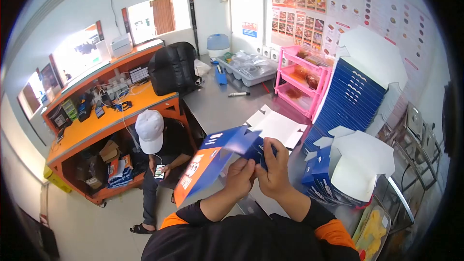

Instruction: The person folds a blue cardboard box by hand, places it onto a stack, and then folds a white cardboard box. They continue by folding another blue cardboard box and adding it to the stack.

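A blue and orange cardboard box, partly folded and smeared by motion, is held in front of me over the metal table. My left hand pinches its blue edge with the fingers closed. Close beside it, my right hand grips a blue flap between thumb and fingers. The two thumbs nearly meet at the same corner. Just beyond my hands lies an opened carton sheet, white side up. Part of the box is hidden behind my hands.
On the right stand a tall stack of blue boxes and a shorter stack with white lids raised. A pink rack, grey tray and marker are on the table. At left a person in a white cap sits holding a phone.
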Available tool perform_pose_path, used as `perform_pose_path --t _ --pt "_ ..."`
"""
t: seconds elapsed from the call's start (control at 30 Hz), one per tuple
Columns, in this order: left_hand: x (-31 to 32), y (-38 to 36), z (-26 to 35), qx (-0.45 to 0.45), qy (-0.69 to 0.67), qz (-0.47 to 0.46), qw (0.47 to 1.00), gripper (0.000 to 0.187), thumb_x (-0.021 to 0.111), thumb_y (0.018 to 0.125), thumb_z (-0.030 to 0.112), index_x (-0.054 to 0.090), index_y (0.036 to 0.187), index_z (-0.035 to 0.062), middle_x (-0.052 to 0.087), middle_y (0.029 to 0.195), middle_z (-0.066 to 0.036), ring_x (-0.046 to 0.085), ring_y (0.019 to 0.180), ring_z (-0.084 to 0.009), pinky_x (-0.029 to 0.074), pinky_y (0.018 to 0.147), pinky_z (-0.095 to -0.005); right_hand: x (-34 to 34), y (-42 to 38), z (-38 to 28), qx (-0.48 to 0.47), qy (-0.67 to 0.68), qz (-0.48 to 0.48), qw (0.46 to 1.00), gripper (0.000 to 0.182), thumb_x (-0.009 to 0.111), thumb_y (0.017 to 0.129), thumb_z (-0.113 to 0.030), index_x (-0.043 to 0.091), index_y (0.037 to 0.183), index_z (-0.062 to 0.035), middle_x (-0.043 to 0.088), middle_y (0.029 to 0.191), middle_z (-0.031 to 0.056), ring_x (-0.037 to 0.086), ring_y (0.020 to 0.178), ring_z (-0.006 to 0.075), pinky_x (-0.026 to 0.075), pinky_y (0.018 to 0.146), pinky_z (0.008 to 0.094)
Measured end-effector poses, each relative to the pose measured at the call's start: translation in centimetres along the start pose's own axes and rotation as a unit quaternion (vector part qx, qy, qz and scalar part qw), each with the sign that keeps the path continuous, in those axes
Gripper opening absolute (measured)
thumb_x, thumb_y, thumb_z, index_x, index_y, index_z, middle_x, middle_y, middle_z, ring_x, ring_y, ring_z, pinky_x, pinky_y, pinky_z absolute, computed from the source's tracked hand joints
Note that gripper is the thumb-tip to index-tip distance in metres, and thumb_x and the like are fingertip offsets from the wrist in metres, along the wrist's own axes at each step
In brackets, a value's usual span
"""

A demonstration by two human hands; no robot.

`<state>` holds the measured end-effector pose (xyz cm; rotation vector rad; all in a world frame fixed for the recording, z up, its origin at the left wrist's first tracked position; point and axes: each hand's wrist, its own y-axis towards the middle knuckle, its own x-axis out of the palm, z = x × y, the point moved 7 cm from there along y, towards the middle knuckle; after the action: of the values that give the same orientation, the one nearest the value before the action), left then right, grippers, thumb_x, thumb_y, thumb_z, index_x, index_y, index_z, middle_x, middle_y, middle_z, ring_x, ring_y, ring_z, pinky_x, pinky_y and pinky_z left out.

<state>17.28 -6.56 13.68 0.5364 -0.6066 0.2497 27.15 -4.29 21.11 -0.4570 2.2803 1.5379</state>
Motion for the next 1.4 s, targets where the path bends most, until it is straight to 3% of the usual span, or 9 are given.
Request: perform_pose_path --t 0.1,0.33,0.4,0.7,0.8,0.93,1.0,1.2,1.4 --pt "2.5 0.3 2.7 0.061 -0.002 -0.067 0.996 0.04 0.047 0.088 0.013 0.037 0.125 0.0006 0.049 0.118 -0.011 0.048 0.109 -0.02 0.036 0.094 -0.0336 -0.1 0.0 -0.5 0.031 0.009 -0.105 0.994 0.066 0.057 0.078 -0.033 0.033 0.13 0.0 0.035 0.122 0.0194 0.036 0.107 0.0329 0.029 0.091 0.0417" --pt "1.2 -2.9 1.4 -0.293 0.01 -0.339 0.894 0.042 0.05 0.082 0.001 0.038 0.122 -0.0053 0.054 0.112 -0.01 0.054 0.099 -0.0147 0.043 0.086 -0.0292 -3.6 2.4 0.3 0.007 0.201 -0.185 0.962 0.04 0.053 0.085 -0.021 0.049 0.119 -0.0004 0.054 0.112 0.0166 0.054 0.1 0.0298 0.039 0.089 0.0335" --pt "3.0 -4.1 1.3 -0.347 -0.052 -0.371 0.86 0.044 0.051 0.081 -0.001 0.037 0.122 -0.0057 0.054 0.111 -0.01 0.054 0.1 -0.015 0.042 0.087 -0.0297 -2.4 1.8 -0.7 0.059 0.123 -0.415 0.9 0.032 0.055 0.083 -0.023 0.056 0.11 -0.0049 0.058 0.105 0.0127 0.054 0.098 0.0304 0.041 0.086 0.0355" --pt "3.3 -6.4 -3.2 -0.498 -0.147 -0.37 0.771 0.054 0.051 0.078 -0.002 0.03 0.126 -0.0095 0.047 0.12 -0.016 0.05 0.109 -0.0231 0.04 0.092 -0.0337 -2.6 -0.2 -2.0 -0.096 0.132 -0.468 0.868 0.037 0.066 0.072 -0.029 0.057 0.101 -0.009 0.053 0.092 0.0095 0.05 0.088 0.0271 0.041 0.077 0.0348" --pt "5.5 -4.0 -0.9 -0.418 -0.225 -0.383 0.793 0.058 0.058 0.077 0.007 0.032 0.125 -0.0117 0.045 0.122 -0.019 0.048 0.111 -0.0237 0.038 0.093 -0.0339 -5.1 -0.8 -0.9 -0.077 0.11 -0.401 0.906 0.052 0.071 0.064 -0.032 0.053 0.108 -0.0089 0.049 0.099 0.0105 0.047 0.093 0.0278 0.039 0.079 0.036" --pt "6.0 -0.2 2.4 -0.223 0.222 -0.483 0.817 0.043 0.071 0.069 0.007 0.054 0.106 -0.0064 0.063 0.092 -0.011 0.058 0.092 -0.0188 0.045 0.079 -0.03 -9.7 -2.4 1.4 0.0 0.037 -0.174 0.984 0.075 0.077 0.055 -0.034 0.046 0.118 -0.0088 0.046 0.104 0.0112 0.045 0.097 0.0304 0.038 0.083 0.0382" --pt "7.2 2.0 2.8 -0.116 0.36 -0.379 0.845 0.031 0.071 0.069 0.005 0.059 0.097 -0.0017 0.064 0.079 -0.008 0.061 0.078 -0.016 0.046 0.071 -0.0277 -12.2 -4.7 2.9 0.046 -0.014 -0.027 0.998 0.077 0.078 0.057 -0.027 0.042 0.123 -0.0081 0.044 0.114 0.014 0.043 0.104 0.0324 0.037 0.087 0.0393" --pt "21.6 1.6 -0.9 0.285 0.48 -0.508 0.656 0.034 0.057 0.07 0.006 0.059 0.103 0.0122 0.052 0.061 -0.004 0.054 0.055 -0.023 0.044 0.052 -0.0343 -19.9 -14.6 5.6 0.129 -0.068 0.299 0.943 0.059 0.068 0.066 -0.007 0.041 0.119 -0.0014 0.038 0.124 0.0179 0.045 0.106 0.0258 0.038 0.087 0.0335" --pt "26.2 0.2 -11.5 0.285 0.593 -0.592 0.466 0.029 0.057 0.075 0.012 0.059 0.104 0.0152 0.058 0.074 -0.002 0.057 0.064 -0.0204 0.045 0.056 -0.0342 -25.6 -19.6 4.9 0.152 -0.044 0.42 0.894 0.05 0.058 0.069 0.003 0.041 0.116 -0.0005 0.043 0.114 0.0111 0.047 0.092 0.017 0.039 0.082 0.0296"
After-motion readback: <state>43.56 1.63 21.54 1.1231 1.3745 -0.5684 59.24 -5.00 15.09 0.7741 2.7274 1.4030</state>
